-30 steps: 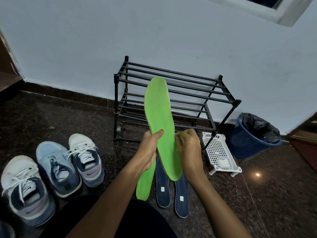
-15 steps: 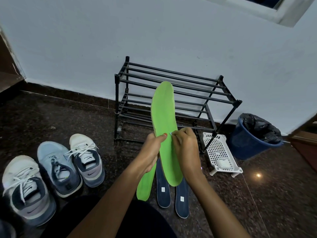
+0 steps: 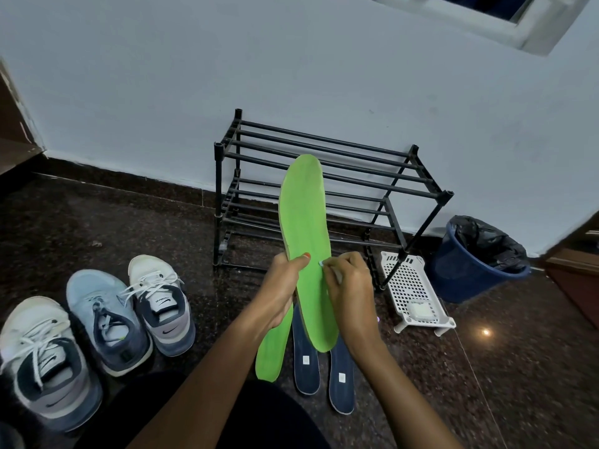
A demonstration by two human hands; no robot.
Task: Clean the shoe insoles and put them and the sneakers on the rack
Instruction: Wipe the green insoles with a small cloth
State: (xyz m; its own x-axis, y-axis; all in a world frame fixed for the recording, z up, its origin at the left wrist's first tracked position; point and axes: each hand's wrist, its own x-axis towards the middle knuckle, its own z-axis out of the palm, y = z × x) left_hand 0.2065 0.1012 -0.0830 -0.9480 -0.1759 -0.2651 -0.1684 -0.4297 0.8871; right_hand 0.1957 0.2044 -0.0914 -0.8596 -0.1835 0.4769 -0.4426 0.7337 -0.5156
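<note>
One green insole [image 3: 304, 241] is held upright before the black two-tier rack [image 3: 421, 176]. A second green insole [image 3: 270, 354] and two navy insoles [image 3: 306, 361] lie flat on the floor. Three sneakers [image 3: 103, 319] sit left.

Pale wall and dark stone floor in a dim corner.

A pale blue-white wall [image 3: 162, 76] fills the upper half, with a white window frame [image 3: 486, 24] cut into it at 1 o'clock and a dark skirting [image 3: 129, 179] along its foot. The floor [image 3: 113, 222] is dark speckled polished stone, with a small light glint [image 3: 485, 332] at 4 o'clock. A blue bin [image 3: 453, 280] with a black liner [image 3: 486, 241] stands at 3 o'clock and a white perforated tray [image 3: 408, 286] lies just beside it. Brown woodwork [image 3: 13, 131] edges the view at 10 o'clock.
</note>
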